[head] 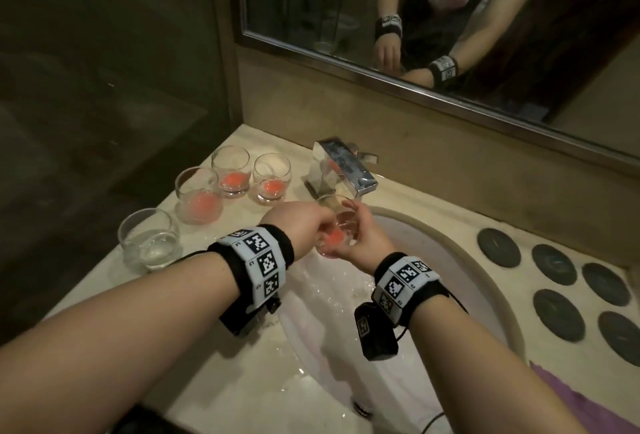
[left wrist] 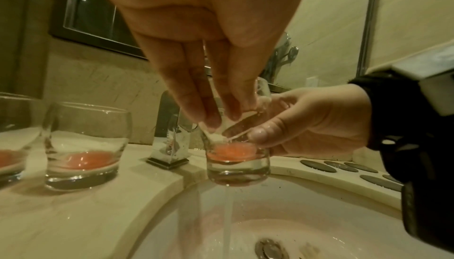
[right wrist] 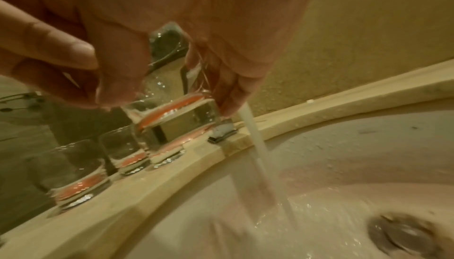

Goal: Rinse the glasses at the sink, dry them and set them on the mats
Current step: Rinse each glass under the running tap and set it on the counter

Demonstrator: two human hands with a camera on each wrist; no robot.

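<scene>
Over the basin I hold a clear glass (head: 337, 231) with orange residue at its bottom (left wrist: 233, 151), just under the chrome tap (head: 346, 170). My right hand (head: 362, 234) grips it from the right, thumb on the near wall (left wrist: 258, 135). My left hand (left wrist: 216, 115) reaches down into its mouth with straight fingers touching the inner wall. A water stream (right wrist: 260, 156) falls past the glass (right wrist: 176, 119) into the sink (head: 450, 260). Three glasses with orange residue (head: 197, 198) (head: 231, 170) (head: 272, 179) stand on the counter at left.
A glass of clear water (head: 150, 237) stands nearest the counter's front left. Several dark round mats (head: 554, 263) lie on the counter to the right of the sink. A purple cloth (head: 571, 399) lies at the front right. A mirror (head: 415, 17) hangs behind.
</scene>
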